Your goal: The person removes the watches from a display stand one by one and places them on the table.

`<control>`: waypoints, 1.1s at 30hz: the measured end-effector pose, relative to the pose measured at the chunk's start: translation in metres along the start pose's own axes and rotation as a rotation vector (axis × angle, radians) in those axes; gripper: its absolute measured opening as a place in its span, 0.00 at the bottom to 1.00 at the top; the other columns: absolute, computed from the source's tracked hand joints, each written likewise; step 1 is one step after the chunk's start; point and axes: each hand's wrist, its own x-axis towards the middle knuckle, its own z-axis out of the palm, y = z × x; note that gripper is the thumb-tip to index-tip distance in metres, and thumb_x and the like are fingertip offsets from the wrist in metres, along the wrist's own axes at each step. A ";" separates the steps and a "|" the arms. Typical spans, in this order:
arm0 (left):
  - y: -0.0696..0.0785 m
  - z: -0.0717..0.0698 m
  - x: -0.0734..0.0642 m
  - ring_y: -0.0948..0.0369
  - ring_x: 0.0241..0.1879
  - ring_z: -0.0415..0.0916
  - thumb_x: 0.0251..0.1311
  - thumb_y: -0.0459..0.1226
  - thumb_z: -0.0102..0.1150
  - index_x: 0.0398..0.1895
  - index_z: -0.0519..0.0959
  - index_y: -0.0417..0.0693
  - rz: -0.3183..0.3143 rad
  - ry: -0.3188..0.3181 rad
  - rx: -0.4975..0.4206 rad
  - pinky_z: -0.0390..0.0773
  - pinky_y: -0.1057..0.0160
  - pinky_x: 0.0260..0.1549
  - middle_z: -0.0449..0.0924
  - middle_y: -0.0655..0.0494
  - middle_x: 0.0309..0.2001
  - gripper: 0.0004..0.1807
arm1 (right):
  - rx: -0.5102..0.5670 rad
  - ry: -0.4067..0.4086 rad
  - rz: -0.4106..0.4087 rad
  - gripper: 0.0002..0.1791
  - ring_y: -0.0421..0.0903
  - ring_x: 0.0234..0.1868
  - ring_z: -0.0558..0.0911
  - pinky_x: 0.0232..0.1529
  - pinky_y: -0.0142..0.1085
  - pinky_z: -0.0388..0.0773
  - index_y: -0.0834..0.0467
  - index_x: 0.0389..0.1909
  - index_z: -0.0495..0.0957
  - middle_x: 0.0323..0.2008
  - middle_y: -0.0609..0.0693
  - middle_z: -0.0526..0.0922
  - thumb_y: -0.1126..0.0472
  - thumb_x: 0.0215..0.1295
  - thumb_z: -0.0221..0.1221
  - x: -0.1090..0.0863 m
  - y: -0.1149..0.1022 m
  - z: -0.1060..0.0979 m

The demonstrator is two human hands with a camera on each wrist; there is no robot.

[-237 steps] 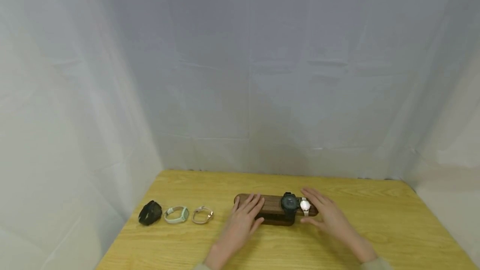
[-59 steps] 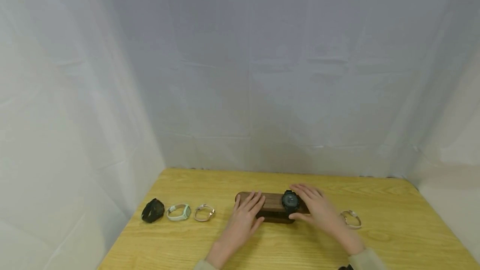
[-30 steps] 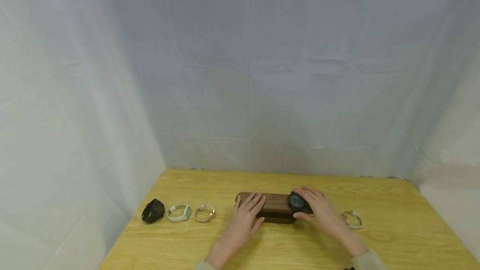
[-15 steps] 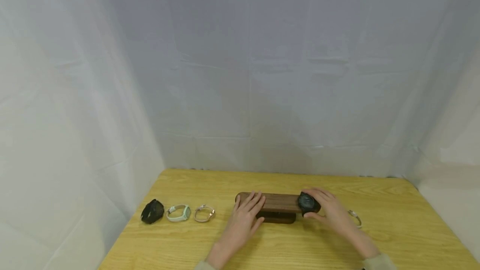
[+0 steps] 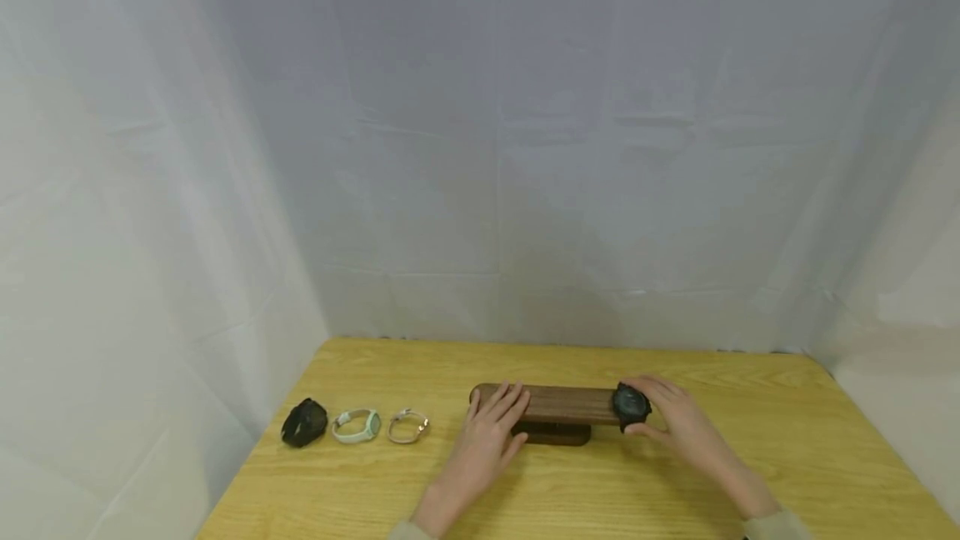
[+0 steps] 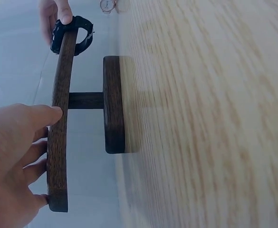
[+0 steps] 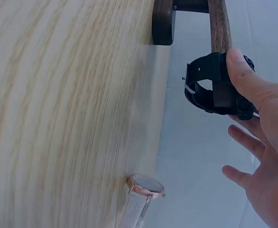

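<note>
A dark wooden watch stand (image 5: pixel 566 407) has a long bar on a post above a base (image 6: pixel 114 104). My left hand (image 5: pixel 480 440) holds the bar's left part, thumb on the near edge (image 6: pixel 55 116) and fingers spread over the top. At the bar's right end, my right hand (image 5: pixel 678 423) pinches a black digital wristwatch (image 5: pixel 632 404) between thumb and fingers. The watch's closed strap (image 7: pixel 200 90) still loops round the bar's tip. My right hand's other fingers (image 7: pixel 245 140) stand apart from the bar.
Left of the stand, a black wristwatch (image 5: pixel 303 423), a mint green watch (image 5: pixel 357 427) and a slim rose-gold watch (image 5: pixel 408 427) lie in a row on the wooden table (image 5: pixel 570 498). Another rose-gold watch with a pale strap (image 7: pixel 146 185) is right of the stand. White sheets (image 5: pixel 555 190) surround the table.
The pale-strapped watch went from the bar to the table on the right. My right hand has then slid the black digital watch rightward to the bar's end. My left hand has stayed put.
</note>
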 end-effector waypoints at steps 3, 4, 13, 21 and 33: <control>0.001 -0.001 -0.001 0.50 0.75 0.60 0.71 0.45 0.60 0.75 0.67 0.46 -0.001 -0.004 0.009 0.58 0.33 0.70 0.63 0.50 0.75 0.32 | 0.004 0.008 -0.004 0.38 0.64 0.59 0.79 0.55 0.65 0.76 0.56 0.66 0.74 0.59 0.59 0.82 0.51 0.53 0.75 -0.003 0.003 -0.005; 0.001 -0.001 0.000 0.50 0.75 0.60 0.71 0.45 0.60 0.75 0.67 0.46 0.002 -0.004 0.013 0.59 0.33 0.70 0.63 0.50 0.75 0.32 | 0.002 0.012 -0.005 0.38 0.64 0.59 0.79 0.55 0.64 0.77 0.56 0.66 0.74 0.59 0.59 0.82 0.52 0.53 0.75 -0.003 0.004 -0.008; 0.001 -0.001 0.000 0.50 0.75 0.60 0.71 0.45 0.60 0.75 0.67 0.46 0.004 -0.008 0.011 0.58 0.33 0.70 0.63 0.50 0.76 0.32 | 0.004 0.025 0.024 0.37 0.62 0.57 0.80 0.53 0.61 0.79 0.58 0.65 0.74 0.58 0.59 0.82 0.56 0.53 0.75 -0.013 0.022 -0.031; 0.000 0.000 -0.001 0.49 0.75 0.61 0.71 0.45 0.60 0.75 0.67 0.46 0.002 0.002 0.007 0.59 0.33 0.69 0.64 0.50 0.75 0.32 | -0.052 0.042 0.046 0.38 0.65 0.56 0.78 0.50 0.63 0.78 0.61 0.64 0.74 0.57 0.62 0.81 0.56 0.52 0.76 -0.024 0.044 -0.051; -0.001 0.000 -0.001 0.48 0.74 0.61 0.71 0.45 0.60 0.75 0.67 0.45 0.009 0.008 0.008 0.59 0.32 0.69 0.64 0.49 0.75 0.32 | -0.158 0.116 0.039 0.40 0.68 0.49 0.80 0.45 0.66 0.76 0.64 0.59 0.76 0.51 0.66 0.82 0.60 0.42 0.79 -0.048 0.081 -0.067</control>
